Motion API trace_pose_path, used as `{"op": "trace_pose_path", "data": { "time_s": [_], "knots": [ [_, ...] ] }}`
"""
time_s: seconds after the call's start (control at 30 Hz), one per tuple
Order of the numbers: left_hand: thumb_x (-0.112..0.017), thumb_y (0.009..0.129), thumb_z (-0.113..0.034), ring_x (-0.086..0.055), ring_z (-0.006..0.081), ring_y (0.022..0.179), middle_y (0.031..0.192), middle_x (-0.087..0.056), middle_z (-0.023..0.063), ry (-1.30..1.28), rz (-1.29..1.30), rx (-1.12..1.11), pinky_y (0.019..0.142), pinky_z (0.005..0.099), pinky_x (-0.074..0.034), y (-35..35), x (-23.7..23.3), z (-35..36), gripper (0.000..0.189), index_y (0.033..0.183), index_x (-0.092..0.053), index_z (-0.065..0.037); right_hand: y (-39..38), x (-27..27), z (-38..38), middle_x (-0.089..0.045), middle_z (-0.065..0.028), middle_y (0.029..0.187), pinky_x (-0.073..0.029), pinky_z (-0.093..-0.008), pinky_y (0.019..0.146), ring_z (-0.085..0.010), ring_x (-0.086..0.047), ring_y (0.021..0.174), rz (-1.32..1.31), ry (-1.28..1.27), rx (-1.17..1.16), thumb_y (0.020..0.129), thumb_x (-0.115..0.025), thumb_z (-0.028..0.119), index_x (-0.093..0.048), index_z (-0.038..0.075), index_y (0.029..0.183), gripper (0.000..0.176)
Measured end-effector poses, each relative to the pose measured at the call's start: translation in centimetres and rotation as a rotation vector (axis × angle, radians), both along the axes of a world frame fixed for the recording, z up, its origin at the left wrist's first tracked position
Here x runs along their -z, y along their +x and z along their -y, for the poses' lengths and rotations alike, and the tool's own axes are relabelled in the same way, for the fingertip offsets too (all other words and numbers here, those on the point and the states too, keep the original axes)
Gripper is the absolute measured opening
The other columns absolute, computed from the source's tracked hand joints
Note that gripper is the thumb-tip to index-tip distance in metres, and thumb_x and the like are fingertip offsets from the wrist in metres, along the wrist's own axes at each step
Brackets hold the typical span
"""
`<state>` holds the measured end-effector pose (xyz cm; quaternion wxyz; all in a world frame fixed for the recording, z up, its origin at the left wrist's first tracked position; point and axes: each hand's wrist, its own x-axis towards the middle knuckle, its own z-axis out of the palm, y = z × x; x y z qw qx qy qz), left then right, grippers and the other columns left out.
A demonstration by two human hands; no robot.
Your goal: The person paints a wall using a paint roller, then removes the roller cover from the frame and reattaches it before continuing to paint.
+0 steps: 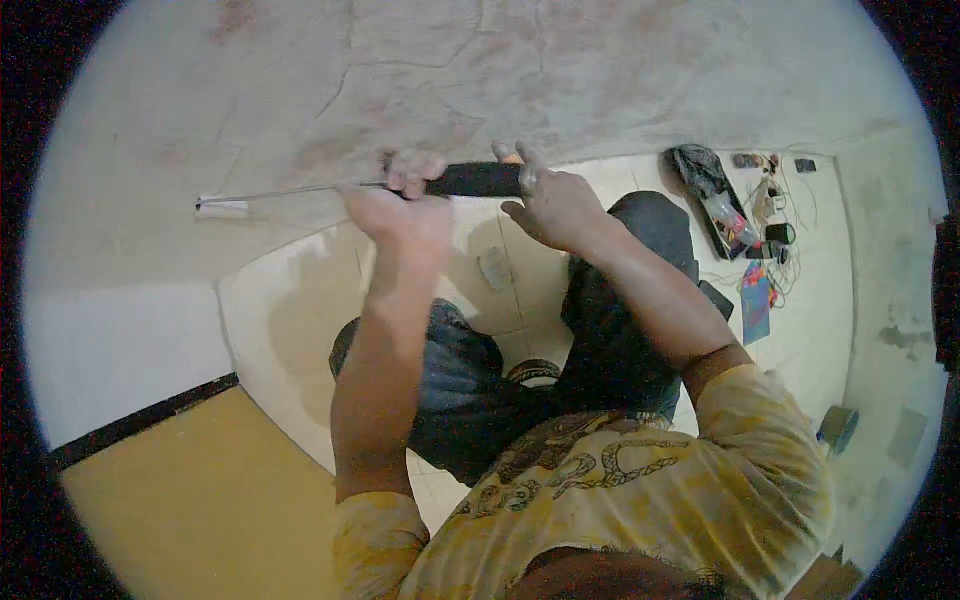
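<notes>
A long tool with a thick black cylindrical body (475, 180) and a thin metal rod (300, 191) lies level across my view, close to the wall; its exact kind does not show. My left hand (405, 200) is closed around the rod where it meets the black body, slightly blurred. At the body's right end, my right hand (562, 207) grips it, with fingers above and thumb below. A small orange spot shows by those fingertips. Leftward, the rod reaches a short white piece with a dark opening (222, 208) at the wall.
The stained grey wall (420, 90) rises ahead, over a tiled floor (310, 290). On the right lie a black tray (715, 215) with plastic bags, loose cables, small dark devices and a blue item (756, 305). A tan panel (200, 480) with a dark edge is at lower left.
</notes>
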<state>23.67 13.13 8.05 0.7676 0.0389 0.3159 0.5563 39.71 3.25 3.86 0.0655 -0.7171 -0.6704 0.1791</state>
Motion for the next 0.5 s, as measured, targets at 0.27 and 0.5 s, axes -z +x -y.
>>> {"op": "trace_pose_path", "data": {
  "time_s": [0.27,0.5],
  "knots": [
    [-0.030,0.096,-0.055,-0.043,0.0161,0.059,0.065,-0.044,-0.0004,-0.102,-0.121,-0.098,0.061,0.0363,-0.042,-2.0,0.5,-1.6,0.052,0.086,-0.052,-0.009,-0.6,-1.3,-0.3,-0.033,-0.0254,0.147,-0.053,-0.0469,0.081,-0.0405,-0.064,0.096,-0.034,-0.049,0.032,0.090,-0.057,0.030,-0.016,0.015,0.150,0.074],
    [-0.025,0.092,-0.072,-0.028,0.0165,0.054,0.066,-0.033,0.0021,-0.112,0.177,0.072,0.056,0.0361,-0.036,1.8,-1.1,3.4,0.068,0.084,-0.048,-0.008,0.6,2.2,-0.2,-0.043,-0.0230,0.140,-0.053,-0.0466,0.080,-0.0404,-0.063,0.099,-0.098,0.003,0.011,0.091,-0.057,0.031,-0.041,0.005,0.132,0.051]
  ]
}}
